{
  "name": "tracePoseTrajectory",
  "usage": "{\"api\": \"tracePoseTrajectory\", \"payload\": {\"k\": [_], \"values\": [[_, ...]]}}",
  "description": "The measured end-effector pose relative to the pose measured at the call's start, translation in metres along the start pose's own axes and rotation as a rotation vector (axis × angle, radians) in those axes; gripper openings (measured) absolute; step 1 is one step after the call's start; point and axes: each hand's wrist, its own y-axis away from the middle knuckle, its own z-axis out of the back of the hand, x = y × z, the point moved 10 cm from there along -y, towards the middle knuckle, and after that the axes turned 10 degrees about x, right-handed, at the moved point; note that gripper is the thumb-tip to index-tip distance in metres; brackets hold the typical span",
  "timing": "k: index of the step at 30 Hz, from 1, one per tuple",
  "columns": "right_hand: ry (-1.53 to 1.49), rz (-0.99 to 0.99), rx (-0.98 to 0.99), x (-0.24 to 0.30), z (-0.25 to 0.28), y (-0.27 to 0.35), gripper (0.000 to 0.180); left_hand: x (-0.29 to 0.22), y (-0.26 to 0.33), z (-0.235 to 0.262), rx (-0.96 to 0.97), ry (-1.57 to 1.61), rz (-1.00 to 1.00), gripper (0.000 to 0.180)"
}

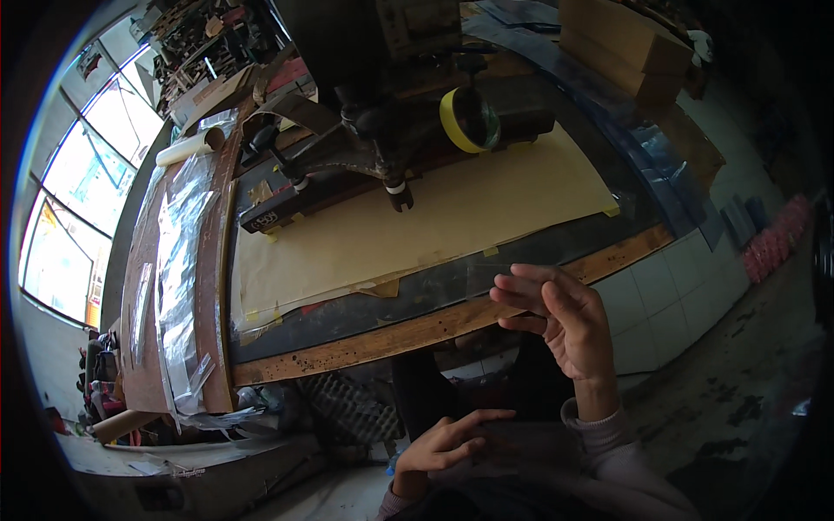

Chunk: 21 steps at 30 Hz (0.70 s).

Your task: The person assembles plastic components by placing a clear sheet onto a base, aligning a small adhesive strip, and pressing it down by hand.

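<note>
My right hand [560, 326] is raised over the front edge of the work table, its fingers pointing left and the thumb bent toward them. A faint clear plastic sheet [483, 280] reaches out leftward from these fingers, and most of its outline is too faint to follow. Lower down, close to my lap, my left hand [443, 445] has its index finger stretched out to the right and the thumb apart, with nothing visible in it. Beyond both hands a large cream paper sheet [417, 221] lies on the dark table top [347, 326], with yellow tape at several corners.
A dark machine head [373, 148] with a bar stands over the paper, and a yellow tape roll [460, 122] hangs on it. Clear plastic film [182, 269] covers a brown board at left. A cardboard box [621, 48] sits far right, above pink bubble wrap [777, 239]. Wood [365, 346] edges the table.
</note>
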Motion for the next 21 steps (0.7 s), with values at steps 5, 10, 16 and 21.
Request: {"api": "tracePoseTrajectory", "payload": {"k": [5, 10, 16, 21], "values": [[-0.130, 0.075, 0.058, 0.020, -0.007, 0.002, 0.053, 0.013, -0.011, 0.001, 0.135, 0.082, -0.168, 0.052], [-0.200, 0.154, -0.058, 0.038, -0.005, -0.008, 0.058, 0.064, 0.005, 0.033, 0.043, -0.187, -0.157, 0.040], [0.102, 0.102, 0.122, 0.025, -0.069, -0.058, 0.046, 0.101, 0.168, 0.056, -0.466, -0.037, 0.119, 0.017], [0.433, -0.126, 0.689, -0.051, -0.181, -0.097, 0.028, 0.047, 0.389, -0.031, -1.244, -0.350, -0.411, 0.052]]}}
